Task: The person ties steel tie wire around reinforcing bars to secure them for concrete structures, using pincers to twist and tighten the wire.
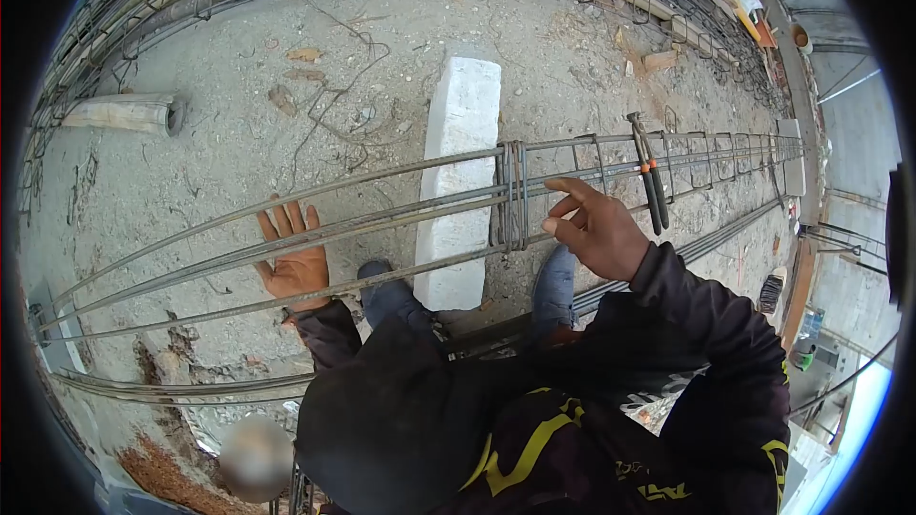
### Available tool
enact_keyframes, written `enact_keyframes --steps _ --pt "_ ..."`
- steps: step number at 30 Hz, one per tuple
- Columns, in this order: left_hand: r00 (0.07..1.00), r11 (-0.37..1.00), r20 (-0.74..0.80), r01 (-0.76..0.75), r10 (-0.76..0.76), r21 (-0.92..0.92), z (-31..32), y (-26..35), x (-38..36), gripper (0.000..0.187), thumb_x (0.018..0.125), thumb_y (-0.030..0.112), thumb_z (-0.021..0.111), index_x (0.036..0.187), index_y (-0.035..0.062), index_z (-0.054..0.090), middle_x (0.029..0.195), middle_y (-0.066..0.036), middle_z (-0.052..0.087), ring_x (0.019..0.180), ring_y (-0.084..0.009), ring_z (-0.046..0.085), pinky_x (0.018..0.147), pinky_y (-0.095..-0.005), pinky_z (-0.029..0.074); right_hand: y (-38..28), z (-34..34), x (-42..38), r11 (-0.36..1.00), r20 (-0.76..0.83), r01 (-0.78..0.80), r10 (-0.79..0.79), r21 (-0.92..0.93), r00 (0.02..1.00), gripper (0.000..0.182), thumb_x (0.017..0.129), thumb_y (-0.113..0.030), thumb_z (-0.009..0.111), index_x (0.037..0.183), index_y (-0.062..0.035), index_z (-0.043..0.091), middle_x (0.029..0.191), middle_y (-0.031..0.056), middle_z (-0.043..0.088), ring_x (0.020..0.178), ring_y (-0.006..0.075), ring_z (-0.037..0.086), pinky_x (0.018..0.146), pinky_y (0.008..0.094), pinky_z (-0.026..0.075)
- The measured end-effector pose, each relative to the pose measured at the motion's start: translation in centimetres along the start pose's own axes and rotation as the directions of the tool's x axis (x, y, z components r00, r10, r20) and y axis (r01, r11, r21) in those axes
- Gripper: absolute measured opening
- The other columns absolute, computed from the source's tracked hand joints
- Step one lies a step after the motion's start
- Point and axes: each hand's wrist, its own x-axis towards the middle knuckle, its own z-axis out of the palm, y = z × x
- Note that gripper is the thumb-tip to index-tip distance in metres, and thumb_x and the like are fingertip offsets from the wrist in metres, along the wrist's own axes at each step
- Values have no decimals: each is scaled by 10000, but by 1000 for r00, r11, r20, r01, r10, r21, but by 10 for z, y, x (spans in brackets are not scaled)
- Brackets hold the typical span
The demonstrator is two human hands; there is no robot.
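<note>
At the left, the left hand [296, 269] lies palm up beneath the long steel bars [382, 219], its grip spread wide and the bars crossing over its fingers and wrist. Right of it, a white block [463, 114] lies on the rough ground, crossed by the bars. Just beside the block, a cluster of rectangular wire ties [516, 195] sits around the bars. The right hand [603, 231] hovers next to that cluster, grip loosely open, thumb and forefinger parted. Farther right, pincers [651, 176] with orange and black handles rest across the bars, among spaced ties.
</note>
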Motion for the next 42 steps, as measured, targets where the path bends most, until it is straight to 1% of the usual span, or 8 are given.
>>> enact_keyframes --steps 3,6,10,16,25,34,37,42 --pt "959 989 246 -123 139 -78 12 40 17 814 941 577 499 1577 156 214 1648 -139 113 1521 -357 63 1221 -611 34 7 36 28 990 -176 20 -45 -140 983 650 902 -220 698 1427 0 383 933 201 696 723 338 693 681 425 540" --pt "939 903 168 -337 301 267 66 42 29 898 904 634 509 1586 166 160 1652 -139 80 1520 -368 43 1216 -623 -4 5 66 32 996 -271 -75 56 -58 961 699 896 -223 696 1456 -4 340 817 186 684 718 379 679 703 453 528" --pt "946 911 125 -321 298 258 79 37 29 936 892 689 475 1588 170 126 1650 -157 54 1507 -428 7 1203 -645 -30 31 83 39 953 -313 -40 138 300 939 637 894 -151 693 1425 33 396 638 25 570 581 128 556 560 304 467" --pt "945 918 130 -324 301 228 86 37 29 932 900 650 511 1584 147 127 1646 -167 52 1503 -433 -4 1192 -666 -45 22 69 33 785 -160 -102 248 610 955 567 901 -59 663 1400 66 424 685 -24 593 587 33 486 532 220 408" --pt "941 918 161 -328 297 221 106 42 26 910 924 586 511 1586 130 85 1645 -180 15 1503 -433 -33 1180 -675 -70 -23 69 27 364 -12 -38 133 931 991 480 915 -39 640 1349 10 440 962 96 683 802 173 675 674 258 527" --pt "928 862 190 -368 320 349 126 42 28 901 936 613 443 1589 127 58 1641 -197 -26 1496 -443 -80 1158 -691 -108 -36 46 30 557 147 -133 21 820 989 433 918 -99 646 1295 1 456 929 112 674 814 177 693 614 242 499" --pt "932 848 164 -362 323 387 123 41 27 893 943 619 427 1590 134 50 1642 -195 -29 1497 -439 -85 1154 -692 -116 -43 36 30 675 148 -228 175 702 973 432 927 -79 624 1296 11 420 916 126 657 789 211 704 626 279 547" --pt "926 837 189 -377 328 397 123 42 29 876 949 640 392 1591 147 57 1642 -192 -30 1499 -431 -88 1154 -690 -117 -86 80 27 448 163 -233 190 863 968 416 938 -13 576 1308 -3 387 918 133 645 868 307 718 797 432 604"
